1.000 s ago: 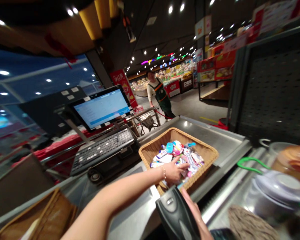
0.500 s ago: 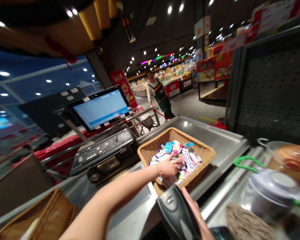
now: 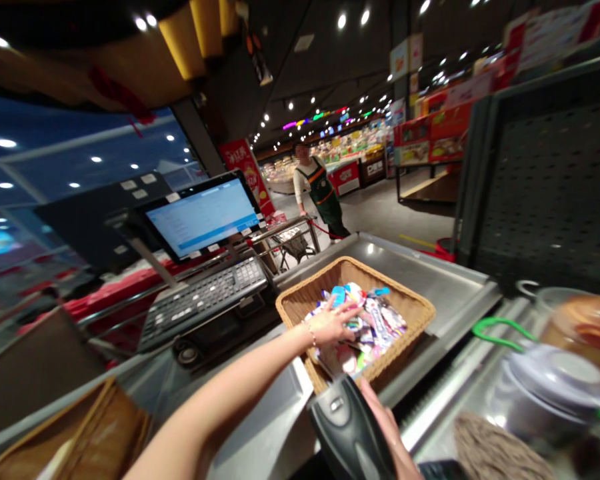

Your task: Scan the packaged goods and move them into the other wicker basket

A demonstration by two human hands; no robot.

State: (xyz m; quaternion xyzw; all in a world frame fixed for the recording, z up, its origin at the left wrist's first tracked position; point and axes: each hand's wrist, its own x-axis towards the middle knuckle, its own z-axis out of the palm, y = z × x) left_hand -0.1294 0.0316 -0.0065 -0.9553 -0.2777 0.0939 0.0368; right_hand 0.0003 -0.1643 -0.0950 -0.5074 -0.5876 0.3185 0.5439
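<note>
The open left hand [image 3: 331,323] lies spread on small colourful packets [image 3: 377,320] in a wicker basket [image 3: 391,284] on the steel table [image 3: 430,267], while the right hand [image 3: 387,427] grips a black handheld barcode scanner [image 3: 347,427] at the basket's near edge.

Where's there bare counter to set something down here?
Bare steel shows on the counter behind the wicker basket, between it and the perforated black panel. A strip lies left of the basket, under the left forearm. It's crowded right of the handheld scanner, around the lidded container.
</note>
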